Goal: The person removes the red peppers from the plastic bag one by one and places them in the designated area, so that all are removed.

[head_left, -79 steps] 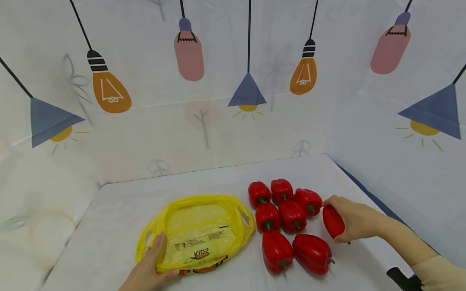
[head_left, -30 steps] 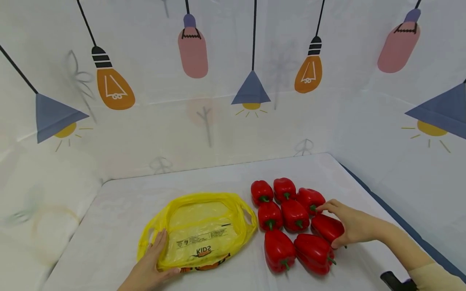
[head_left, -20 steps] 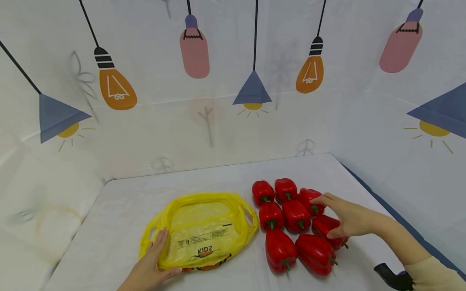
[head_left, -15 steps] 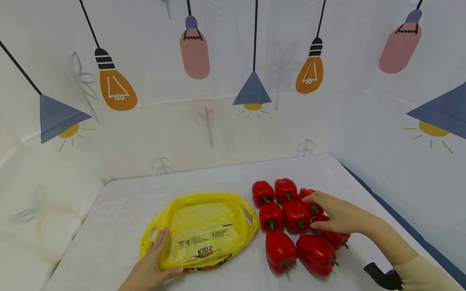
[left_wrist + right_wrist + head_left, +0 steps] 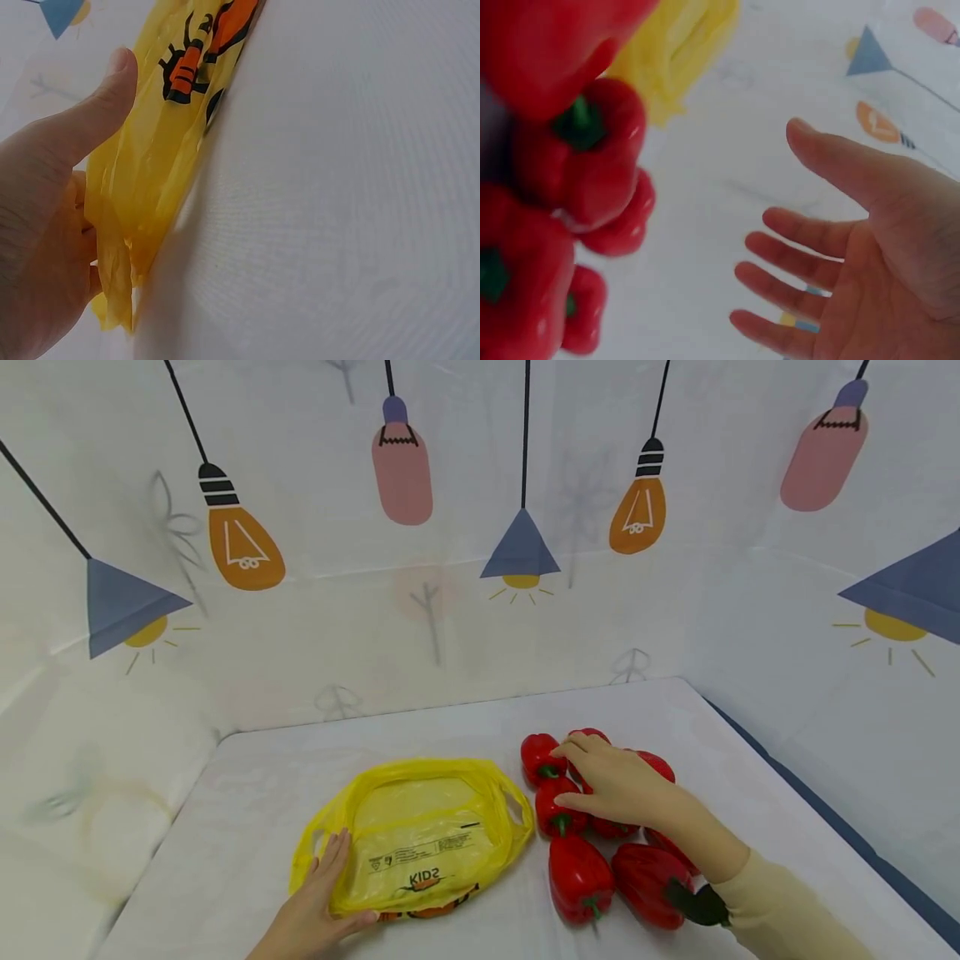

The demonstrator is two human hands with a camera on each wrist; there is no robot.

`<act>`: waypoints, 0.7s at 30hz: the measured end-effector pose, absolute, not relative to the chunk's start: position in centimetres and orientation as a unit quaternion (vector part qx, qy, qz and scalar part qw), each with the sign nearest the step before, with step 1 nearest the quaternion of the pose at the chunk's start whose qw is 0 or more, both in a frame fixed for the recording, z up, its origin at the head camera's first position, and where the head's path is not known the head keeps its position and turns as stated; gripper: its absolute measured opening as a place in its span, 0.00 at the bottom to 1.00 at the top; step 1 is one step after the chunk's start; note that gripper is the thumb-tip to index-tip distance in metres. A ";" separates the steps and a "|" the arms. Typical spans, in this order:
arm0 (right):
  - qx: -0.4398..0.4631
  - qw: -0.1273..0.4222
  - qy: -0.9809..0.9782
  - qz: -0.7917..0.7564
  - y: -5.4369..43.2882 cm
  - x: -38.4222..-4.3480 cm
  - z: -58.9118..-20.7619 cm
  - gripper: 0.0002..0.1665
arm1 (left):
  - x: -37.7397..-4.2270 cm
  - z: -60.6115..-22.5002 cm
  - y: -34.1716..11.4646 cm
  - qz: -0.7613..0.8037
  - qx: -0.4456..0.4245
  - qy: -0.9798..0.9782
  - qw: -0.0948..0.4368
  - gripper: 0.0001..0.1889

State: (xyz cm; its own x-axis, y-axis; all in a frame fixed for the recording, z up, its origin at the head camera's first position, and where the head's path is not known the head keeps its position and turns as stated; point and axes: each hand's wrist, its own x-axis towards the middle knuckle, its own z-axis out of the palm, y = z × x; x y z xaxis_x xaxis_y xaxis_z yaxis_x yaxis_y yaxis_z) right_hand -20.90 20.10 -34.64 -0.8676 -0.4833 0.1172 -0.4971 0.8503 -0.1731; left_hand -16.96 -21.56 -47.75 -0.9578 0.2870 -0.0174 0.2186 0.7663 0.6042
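Observation:
A yellow plastic bag (image 5: pixel 420 827) printed KIDS lies on the white table with its mouth spread. My left hand (image 5: pixel 311 906) rests at its near left edge, fingers extended along the handle. The left wrist view shows the thumb (image 5: pixel 112 94) lifted apart from the yellow plastic. Over a cluster of red bell peppers (image 5: pixel 579 877) passes my right hand (image 5: pixel 622 785), fingers loosely spread and holding nothing, its fingertips near the far left pepper (image 5: pixel 538 755). The right wrist view also shows that palm bare. Hand and forearm partly hide several peppers.
The white-covered table (image 5: pixel 247 793) meets a cloth backdrop (image 5: pixel 300 643) printed with lamps at the back and sides. A dark device (image 5: pixel 699 903) on the right sleeve overlaps a near pepper in the head view.
My right hand set its pepper down beside the others at right, released it, and moved left and away across the cluster. My left hand stayed at the bag.

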 end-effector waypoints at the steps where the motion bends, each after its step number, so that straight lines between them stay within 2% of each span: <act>1: 0.258 0.039 -0.961 0.096 19.5 -21.1 -34.6 0.36 | -17.0 -47.7 -21.6 0.315 0.135 0.938 0.054 0.60; 7: 0.264 0.060 -0.958 0.090 16.6 -22.0 -34.5 0.41 | -16.8 -47.3 -21.4 0.303 0.151 0.941 0.023 0.58; 12: 0.270 0.064 -0.957 0.089 14.8 -22.7 -34.7 0.43 | -16.6 -45.7 -20.0 0.277 0.159 0.948 -0.004 0.53; 16: 0.273 0.062 -0.955 0.099 14.0 -22.9 -35.1 0.43 | -16.7 -43.9 -18.3 0.272 0.175 0.946 -0.002 0.49; 21: 0.259 0.044 -0.958 0.113 13.2 -22.7 -35.6 0.45 | -16.8 -42.5 -16.3 0.266 0.201 0.943 0.018 0.50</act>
State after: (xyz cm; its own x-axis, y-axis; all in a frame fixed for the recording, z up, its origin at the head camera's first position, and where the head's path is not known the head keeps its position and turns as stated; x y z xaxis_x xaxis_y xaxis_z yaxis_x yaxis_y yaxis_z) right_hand -22.68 13.24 -35.62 -0.8621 -0.4858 0.1438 -0.5060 0.8405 -0.1939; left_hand -16.84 -16.27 -42.49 -0.9188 0.3878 0.0735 0.3689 0.7776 0.5091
